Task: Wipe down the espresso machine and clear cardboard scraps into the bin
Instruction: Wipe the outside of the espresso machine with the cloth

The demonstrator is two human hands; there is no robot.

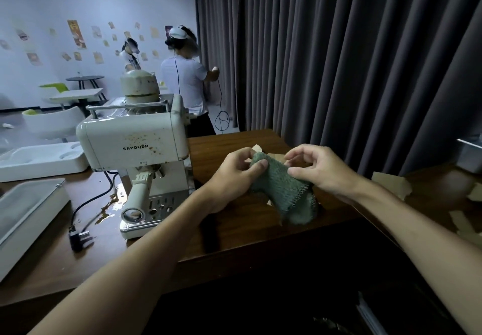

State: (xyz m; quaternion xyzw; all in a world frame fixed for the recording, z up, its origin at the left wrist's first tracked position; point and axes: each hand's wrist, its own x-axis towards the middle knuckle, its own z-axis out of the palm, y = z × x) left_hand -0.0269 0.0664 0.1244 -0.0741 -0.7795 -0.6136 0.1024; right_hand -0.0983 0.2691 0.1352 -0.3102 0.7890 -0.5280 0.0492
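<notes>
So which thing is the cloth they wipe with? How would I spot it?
Start at the cream espresso machine on the wooden table, then look just to its right. There both hands, left hand and right hand, hold a fuzzy grey-green cloth above the tabletop. It is the only soft, dark green thing there; the cardboard scraps nearby are flat and tan.

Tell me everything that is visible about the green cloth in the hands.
The green cloth looks like thick, looped terry fabric, dull grey-green, with a stitched hem near its lower right edge. It is bunched and partly folded, held above the dark wooden table. The left hand pinches its upper left end; the right hand grips its upper right side. Its lower part hangs loose. It does not touch the espresso machine.
</notes>
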